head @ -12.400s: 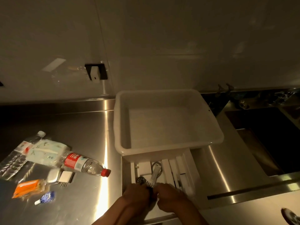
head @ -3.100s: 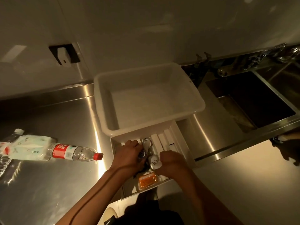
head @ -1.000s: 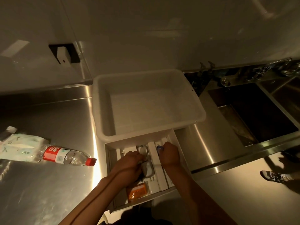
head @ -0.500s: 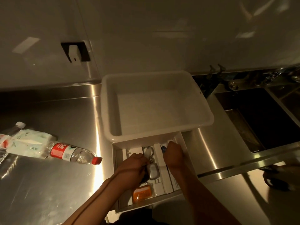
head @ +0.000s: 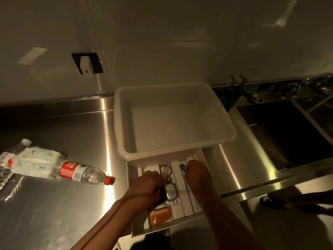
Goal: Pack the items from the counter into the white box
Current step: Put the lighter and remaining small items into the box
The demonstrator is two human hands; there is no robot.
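Both hands (head: 149, 184) reach inside white box (head: 131, 177), beside orange packet (head: 159, 216).

White tub (head: 173, 121), orange packet (head: 159, 216), red-capped (red-labelled too) clear bottle (head: 81, 173), silvery steel counter (head: 59, 204).

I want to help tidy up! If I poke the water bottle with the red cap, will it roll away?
Probably. The water bottle lies on its round side on smooth steel counter, so a sideways poke likely rolls it. It looks thin and crinkly, so it may squash when squeezed.
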